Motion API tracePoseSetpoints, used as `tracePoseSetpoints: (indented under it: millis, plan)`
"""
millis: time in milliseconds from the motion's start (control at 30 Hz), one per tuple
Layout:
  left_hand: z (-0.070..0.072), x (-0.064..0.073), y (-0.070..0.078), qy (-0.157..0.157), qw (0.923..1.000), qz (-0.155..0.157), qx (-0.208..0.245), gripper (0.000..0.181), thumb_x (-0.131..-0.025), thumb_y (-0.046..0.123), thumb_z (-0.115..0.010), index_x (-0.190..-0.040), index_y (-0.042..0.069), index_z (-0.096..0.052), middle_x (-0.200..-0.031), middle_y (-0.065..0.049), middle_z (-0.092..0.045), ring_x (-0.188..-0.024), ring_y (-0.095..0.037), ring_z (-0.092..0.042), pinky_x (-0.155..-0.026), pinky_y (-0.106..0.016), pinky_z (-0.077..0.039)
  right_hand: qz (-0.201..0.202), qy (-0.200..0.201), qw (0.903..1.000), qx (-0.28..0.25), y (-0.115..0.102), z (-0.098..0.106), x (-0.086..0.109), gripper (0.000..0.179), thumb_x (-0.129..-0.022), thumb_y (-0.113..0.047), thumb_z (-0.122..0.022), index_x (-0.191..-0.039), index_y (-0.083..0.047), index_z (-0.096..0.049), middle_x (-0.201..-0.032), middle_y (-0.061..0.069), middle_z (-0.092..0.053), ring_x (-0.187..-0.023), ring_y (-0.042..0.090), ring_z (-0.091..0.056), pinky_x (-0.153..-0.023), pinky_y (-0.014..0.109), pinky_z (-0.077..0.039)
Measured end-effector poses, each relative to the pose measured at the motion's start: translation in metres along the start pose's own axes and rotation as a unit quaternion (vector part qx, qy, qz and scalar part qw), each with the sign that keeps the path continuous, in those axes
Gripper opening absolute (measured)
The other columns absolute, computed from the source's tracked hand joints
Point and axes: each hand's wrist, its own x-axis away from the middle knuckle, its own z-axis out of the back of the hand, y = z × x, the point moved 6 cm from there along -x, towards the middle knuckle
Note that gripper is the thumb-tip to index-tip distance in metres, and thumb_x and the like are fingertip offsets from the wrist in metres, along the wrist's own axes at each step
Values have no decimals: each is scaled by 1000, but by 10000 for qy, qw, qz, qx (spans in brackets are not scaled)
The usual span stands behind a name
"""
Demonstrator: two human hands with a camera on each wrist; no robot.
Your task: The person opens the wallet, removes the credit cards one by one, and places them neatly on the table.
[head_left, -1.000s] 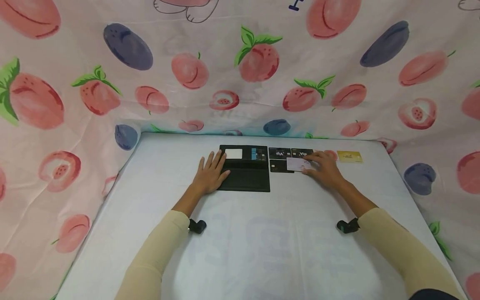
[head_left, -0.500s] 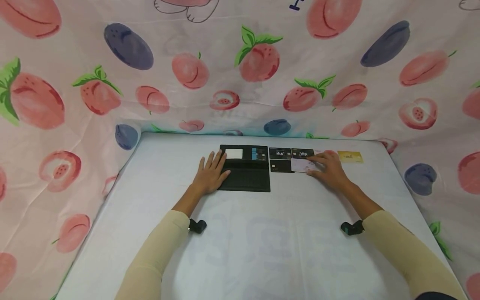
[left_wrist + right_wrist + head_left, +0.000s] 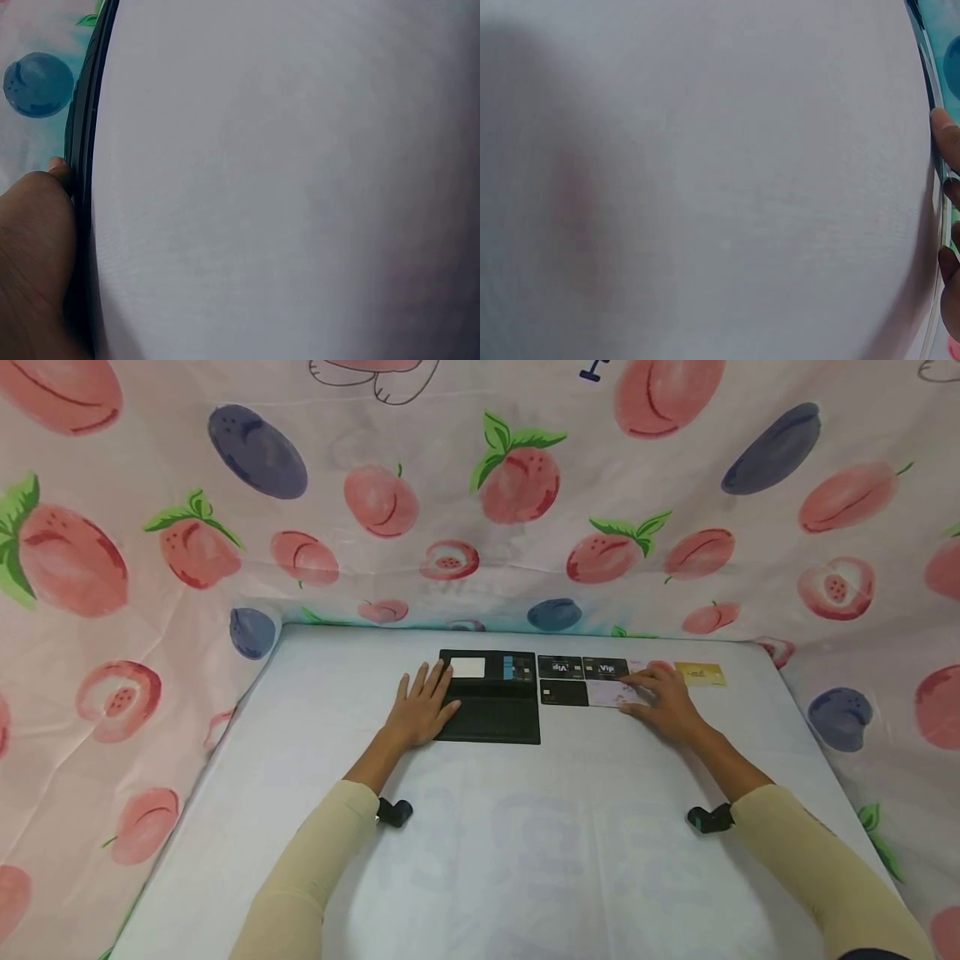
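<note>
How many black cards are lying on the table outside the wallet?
3: a first black card just right of the wallet, a second beside it, and a third nearer the person, left of the pale card. The right hand could hide more.

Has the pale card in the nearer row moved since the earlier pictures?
Yes, the pale card has slid right, farther from the black wallet, in the head view.

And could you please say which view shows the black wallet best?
The head view: the wallet lies open there, with the left hand resting on it. The left wrist view shows only its dark edge; in the right wrist view I cannot identify it.
</note>
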Motion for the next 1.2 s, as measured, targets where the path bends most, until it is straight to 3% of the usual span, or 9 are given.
tracePoseSetpoints:
  millis: [400, 700, 1200]
  plan:
    - [-8, -5, -6, -44, 10000, 48, 4, 73, -114, 51, -26, -170, 12, -2, -176, -10, 3, -161, -33, 8, -126, -57, 9, 44, -45, 9999, -145, 2, 0, 2, 52, -90, -18, -86, -138, -9, -69, -132, 22, -57, -127, 43, -43, -104, 64, -27]
    - [-11, -6, -8, -93, 9999, 48, -28, 73, -114, 52, -25, -170, 13, 0, -176, -9, 6, -160, -32, 11, -126, -56, 10, 379, 205, 9988, -218, 1, -2, 5, 43, -90, -15, -86, -131, -6, -75, -127, 24, -59, -120, 42, -48, -96, 59, -28]
    - [-8, -3, -5, -42, 10000, 42, 56, 73, -114, 50, -28, -170, 11, -3, -176, -11, 3, -161, -33, 9, -126, -56, 10, 245, 655, 9974, -178, 3, -6, 11, 42, -89, -14, -86, -127, -3, -75, -118, 21, -56, -115, 40, -44, -87, 57, -27]
